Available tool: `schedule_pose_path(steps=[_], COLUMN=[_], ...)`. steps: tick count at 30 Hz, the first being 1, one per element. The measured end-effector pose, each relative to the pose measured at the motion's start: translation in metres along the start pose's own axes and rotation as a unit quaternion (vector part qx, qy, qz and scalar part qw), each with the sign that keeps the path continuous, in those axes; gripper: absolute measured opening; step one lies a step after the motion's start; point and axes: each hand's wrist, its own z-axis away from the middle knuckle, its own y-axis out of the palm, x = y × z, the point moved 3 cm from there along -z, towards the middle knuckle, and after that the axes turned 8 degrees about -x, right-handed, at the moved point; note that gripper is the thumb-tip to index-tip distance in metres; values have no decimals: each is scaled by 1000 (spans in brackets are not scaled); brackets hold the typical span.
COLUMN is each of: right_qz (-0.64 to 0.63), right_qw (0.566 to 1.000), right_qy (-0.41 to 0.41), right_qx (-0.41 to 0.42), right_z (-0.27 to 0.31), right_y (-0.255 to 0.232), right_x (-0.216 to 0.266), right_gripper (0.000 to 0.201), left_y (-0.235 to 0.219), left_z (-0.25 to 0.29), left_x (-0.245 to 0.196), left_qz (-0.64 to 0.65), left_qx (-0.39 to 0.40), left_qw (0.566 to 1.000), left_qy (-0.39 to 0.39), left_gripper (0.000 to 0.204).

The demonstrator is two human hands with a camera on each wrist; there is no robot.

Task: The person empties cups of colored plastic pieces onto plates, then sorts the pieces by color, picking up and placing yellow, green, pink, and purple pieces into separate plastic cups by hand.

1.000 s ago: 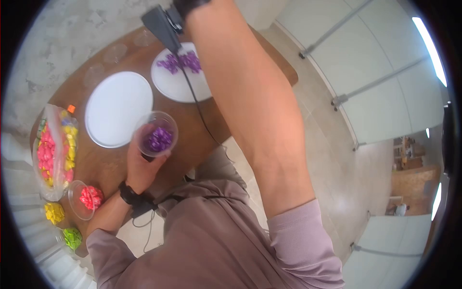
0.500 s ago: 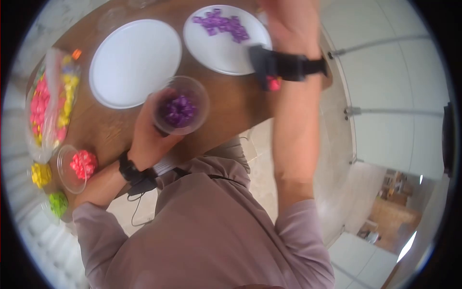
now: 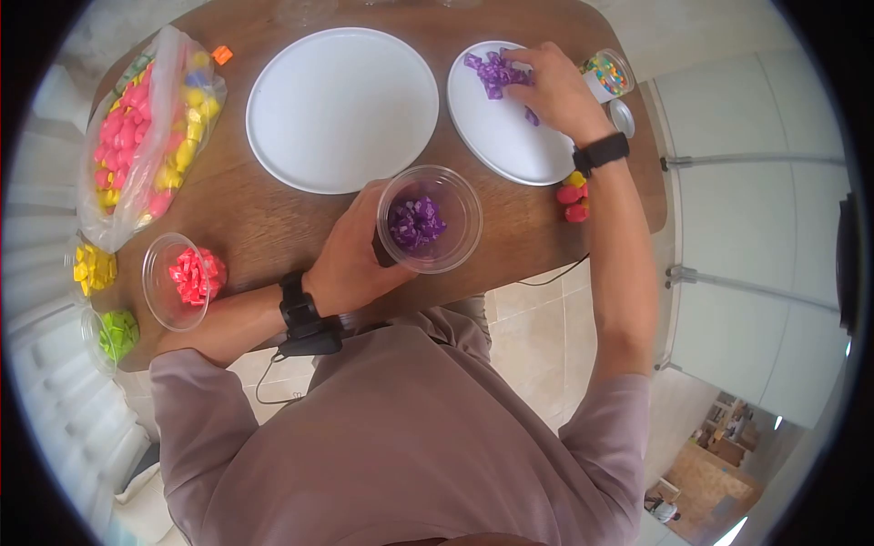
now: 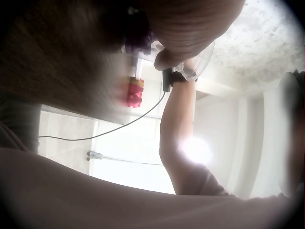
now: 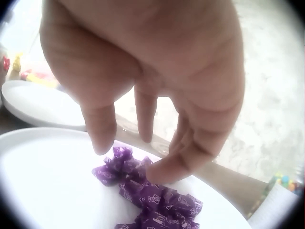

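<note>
My left hand [image 3: 350, 259] grips a clear plastic cup [image 3: 464, 223] with purple wrapped candies [image 3: 417, 223] at its bottom, held near the table's front edge. In the left wrist view the cup's clear wall [image 4: 206, 59] shows past the fingers. My right hand [image 3: 560, 96] reaches down over the right white plate [image 3: 519, 155], where more purple wrapped candies [image 3: 492, 71] lie in a cluster. Seen from the right wrist, thumb and forefinger stand apart on either side of some purple candies [image 5: 162, 200], the fingertips right at the wrappers.
A bare white plate [image 3: 341, 109] lies in the middle. To the left are a bag of pink and yellow candies [image 3: 137, 136] and cups with red [image 3: 196, 276], yellow [image 3: 94, 268] and green candies [image 3: 118, 334]. A jar of colourful bits [image 3: 608, 77] and red-yellow pieces [image 3: 574, 196] are at the right.
My right hand has come down from the upper edge of the view to the purple candies on the right plate. The left hand still holds the cup, and the head view has shifted.
</note>
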Motion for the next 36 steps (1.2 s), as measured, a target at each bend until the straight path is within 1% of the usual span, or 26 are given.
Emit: schedule_pose_path(steps=[3, 5, 7, 9, 10, 13, 15, 16, 17, 18, 19, 21, 23, 24, 25, 26, 28, 29, 30, 32, 33, 34, 36], right_qz=[26, 26, 25, 49, 49, 14, -27, -28, -70, -111, -203, -316, -412, -415, -458, -501, -525, -533, -533, -422, -399, -396, -304], right_qw=[999, 999, 999, 998, 998, 999, 999, 999, 996, 991, 976, 942, 902, 900, 879, 855, 842, 832, 832, 897, 908, 910, 941], right_qy=[-6, -17, -27, -41, -43, -29, -11, -13, 27, 66, 66, 113, 131, 134, 125, 114, 76, 84, 85, 107, 122, 119, 140], right_qx=[22, 22, 22, -20, -20, -22, -37, -34, -40, -45, -32, -23, 12, 18, 46, 69, 100, 127, 128, 68, 42, 40, 43], right_z=[-7, -7, -5, 0, 1, 6, 9, 11, 13, 15, 18, 30, 46, 54, 62, 70, 81, 83, 82, 73, 67, 59, 45], right_y=[14, 22, 27, 27, 26, 19, 12, 8, 3, -3, -8, -34, -62, -71, -77, -78, -71, -66, -65, -68, -65, -61, -52], right_x=[3, -2, -7, -8, -9, -7, -9, -10, -11, -14, -19, 9, 49, 64, 80, 93, 118, 122, 121, 106, 90, 72, 29], right_gripper=[39, 36, 33, 26, 26, 23, 21, 21, 21, 22, 22, 23, 25, 25, 26, 28, 29, 29, 29, 25, 23, 23, 25], left_y=[0, 0, -1, -1, -1, -2, -1, -1, -1, -1, -1, -1, -2, -2, -1, 0, 1, 1, 1, 0, -1, -1, -1], left_z=[0, 0, 0, 1, 0, 1, 0, 0, 1, 1, 1, 0, 0, -1, 1, 2, 1, 3, 2, 1, 2, 1, 1], left_x=[-1, -2, -3, -3, -3, -2, -2, -1, -1, 0, 0, -2, -1, 0, 1, 3, 5, 5, 4, 3, 3, 3, 4], left_qz=[-2, -4, -1, -7, -16, -7, -3, 2, 4, 0, -4, -8, -13, -15, -17, -18, -9, -8, -16, -22, -24, -27, -28], left_qx=[1, -2, -4, -7, -7, -4, -5, -2, -5, -6, -7, -13, -15, -17, -19, -17, -19, -18, -14, -15, -11, -7, -13], left_qw=[1000, 1000, 1000, 1000, 999, 1000, 1000, 1000, 1000, 1000, 1000, 1000, 1000, 999, 999, 999, 999, 999, 999, 999, 999, 999, 999], left_qy=[1, 1, 21, 22, 27, 13, 12, 10, 7, 8, 9, 15, 15, 28, 39, 33, 34, 31, 27, 26, 22, 20, 35], left_gripper=[78, 77, 75, 75, 74, 78, 77, 77, 77, 76, 74, 73, 72, 72, 71, 71, 71, 71, 72, 72, 72, 72, 72])
